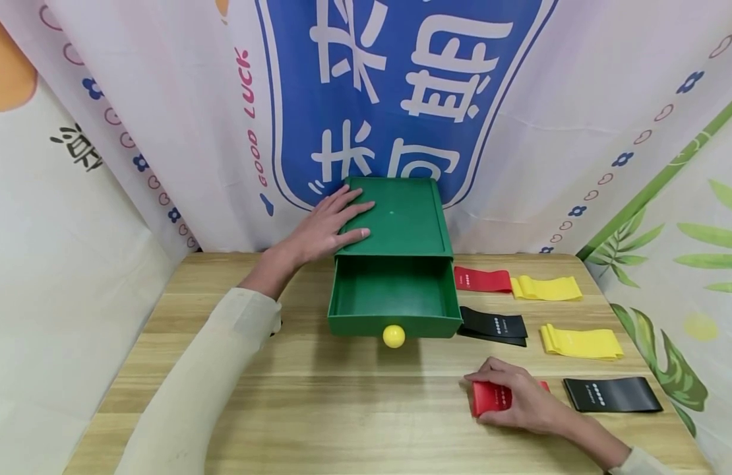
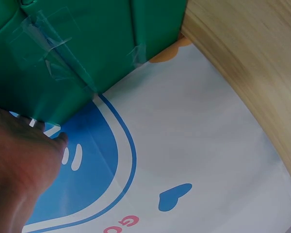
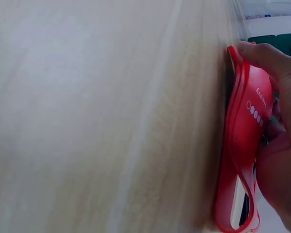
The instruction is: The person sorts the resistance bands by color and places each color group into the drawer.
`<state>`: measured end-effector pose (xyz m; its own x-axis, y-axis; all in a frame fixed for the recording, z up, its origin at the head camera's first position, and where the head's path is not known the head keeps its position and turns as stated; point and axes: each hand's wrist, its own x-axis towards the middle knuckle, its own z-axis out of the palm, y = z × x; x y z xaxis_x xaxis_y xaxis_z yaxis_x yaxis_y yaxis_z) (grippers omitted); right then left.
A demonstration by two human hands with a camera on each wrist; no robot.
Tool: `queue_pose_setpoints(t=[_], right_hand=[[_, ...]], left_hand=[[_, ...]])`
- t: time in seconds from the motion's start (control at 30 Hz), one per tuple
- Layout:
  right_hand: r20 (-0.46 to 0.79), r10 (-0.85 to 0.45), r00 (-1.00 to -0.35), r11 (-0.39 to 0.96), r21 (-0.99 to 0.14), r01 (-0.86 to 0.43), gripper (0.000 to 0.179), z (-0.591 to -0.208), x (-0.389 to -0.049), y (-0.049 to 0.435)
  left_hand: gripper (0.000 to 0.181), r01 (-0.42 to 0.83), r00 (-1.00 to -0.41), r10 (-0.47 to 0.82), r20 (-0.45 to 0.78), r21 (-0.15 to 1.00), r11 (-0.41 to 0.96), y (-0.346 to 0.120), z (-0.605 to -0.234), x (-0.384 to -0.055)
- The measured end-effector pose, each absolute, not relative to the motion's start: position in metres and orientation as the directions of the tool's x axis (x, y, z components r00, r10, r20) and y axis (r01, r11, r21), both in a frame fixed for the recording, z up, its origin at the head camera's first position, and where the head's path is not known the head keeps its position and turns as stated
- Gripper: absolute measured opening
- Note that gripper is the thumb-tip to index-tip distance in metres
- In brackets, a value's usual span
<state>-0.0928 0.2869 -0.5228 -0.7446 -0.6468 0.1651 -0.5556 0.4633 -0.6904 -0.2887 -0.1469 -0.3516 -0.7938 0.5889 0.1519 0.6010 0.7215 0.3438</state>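
Observation:
A green box [image 1: 396, 224] stands against the back curtain, its drawer [image 1: 360, 325] pulled out at the front. The drawer has a yellow ball knob [image 1: 394, 336], and its visible inside holds nothing. My left hand [image 1: 327, 227] rests on the box's top left side with fingers spread and straight. At the right front of the table, my right hand [image 1: 523, 399] pinches a folded red resistance band [image 1: 490, 398] between thumb and fingers. In the right wrist view that band [image 3: 252, 111] shows the word "Heavy" and a loop at its near end.
Right of the box lie another red band [image 1: 485, 280], a yellow band [image 1: 547, 288], a black band [image 1: 493, 324], a second yellow band [image 1: 582, 342] and a second black band [image 1: 612, 394]. Clear tape [image 2: 53, 46] sticks to the box's side. Printed curtains surround the wooden table [image 1: 271, 409].

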Motion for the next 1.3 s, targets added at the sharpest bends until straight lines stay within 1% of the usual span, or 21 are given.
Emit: queue_pose_setpoints(t=[0.1,0.3,0.53,0.77,0.87,1.1,1.2,1.3], right_hand=[[0.181,-0.629,-0.756,0.455,-0.702,-0.548,0.054,-0.519,-0.096,0.288],[0.184,-0.572,-0.799,0.448,-0.745,-0.493,0.055,-0.507,-0.1,0.293],[0.209,-0.529,-0.823,0.431,-0.769,-0.472,0.057,-0.495,-0.105,0.299],[0.152,-0.44,-0.885,0.411,-0.842,-0.349,0.058,-0.479,-0.108,0.3],[0.155,-0.409,-0.899,0.385,-0.864,-0.324,0.057,-0.471,-0.108,0.3],[0.205,-0.374,-0.904,0.297,-0.897,-0.326,0.06,-0.452,-0.113,0.298],[0.213,-0.35,-0.912,0.298,-0.898,-0.324,0.062,-0.441,-0.115,0.296],[0.254,-0.35,-0.902,0.292,-0.885,-0.362,0.064,-0.431,-0.117,0.294]], left_hand=[[0.069,0.598,-0.796,0.587,0.149,0.345,0.723,-0.147,-0.352,-0.288],[0.068,0.595,-0.798,0.585,0.145,0.347,0.725,-0.146,-0.352,-0.289],[0.068,0.602,-0.793,0.591,0.148,0.339,0.723,-0.147,-0.352,-0.289],[0.069,0.606,-0.79,0.593,0.153,0.339,0.72,-0.148,-0.352,-0.29],[0.069,0.605,-0.791,0.593,0.152,0.341,0.719,-0.147,-0.351,-0.289],[0.068,0.6,-0.794,0.59,0.15,0.353,0.718,-0.146,-0.352,-0.289],[0.068,0.6,-0.794,0.589,0.153,0.357,0.716,-0.146,-0.352,-0.289],[0.068,0.601,-0.793,0.589,0.156,0.353,0.717,-0.147,-0.353,-0.29]])
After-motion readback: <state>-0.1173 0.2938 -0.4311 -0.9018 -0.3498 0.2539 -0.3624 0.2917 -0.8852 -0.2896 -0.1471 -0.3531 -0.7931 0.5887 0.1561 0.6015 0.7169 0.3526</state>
